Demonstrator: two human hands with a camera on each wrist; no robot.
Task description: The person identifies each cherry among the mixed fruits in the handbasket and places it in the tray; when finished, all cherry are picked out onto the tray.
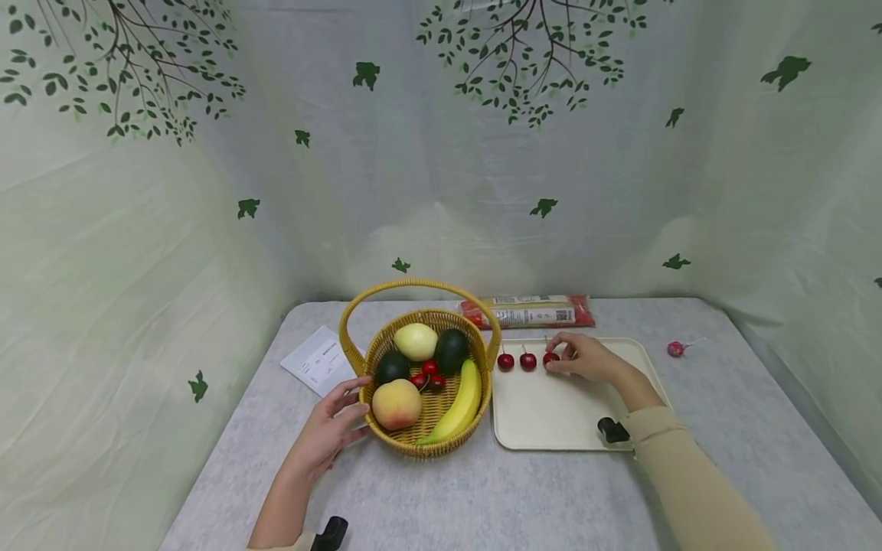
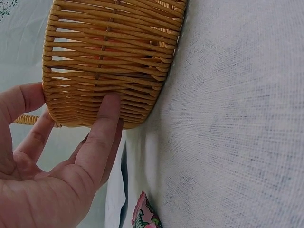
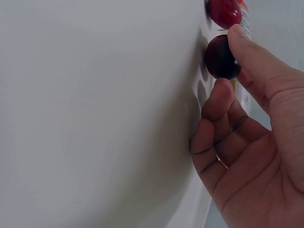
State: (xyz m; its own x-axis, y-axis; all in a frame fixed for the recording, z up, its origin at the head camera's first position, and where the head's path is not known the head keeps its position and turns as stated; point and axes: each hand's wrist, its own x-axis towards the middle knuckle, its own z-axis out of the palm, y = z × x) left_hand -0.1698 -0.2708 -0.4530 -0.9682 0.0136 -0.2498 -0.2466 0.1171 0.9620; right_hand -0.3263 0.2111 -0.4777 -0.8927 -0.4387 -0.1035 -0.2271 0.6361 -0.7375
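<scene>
My right hand [image 1: 584, 357] pinches a dark red cherry [image 3: 219, 57] between thumb and fingertip, low over the cream tray [image 1: 551, 413]. Left of it on the tray stand two more cherries in a row, a middle cherry [image 1: 527, 361] and an outer cherry [image 1: 506, 362]. My left hand [image 1: 327, 425] touches the left side of the yellow wicker basket [image 1: 427, 451] with spread, fairly straight fingers. Inside the basket lie a peach [image 1: 396, 404], a banana [image 1: 460, 405], two dark green fruits [image 1: 452, 350], a pale yellow fruit [image 1: 416, 342] and several cherries [image 1: 436, 382].
Behind the tray lies a long red-and-clear packet [image 1: 530, 312]. A printed white card [image 1: 320, 361] is partly behind the basket's left side. A small pink-wrapped item [image 1: 676, 349] sits right of the tray. The basket's tall handle [image 1: 413, 283] arches upward. Leaf-printed curtains surround the table.
</scene>
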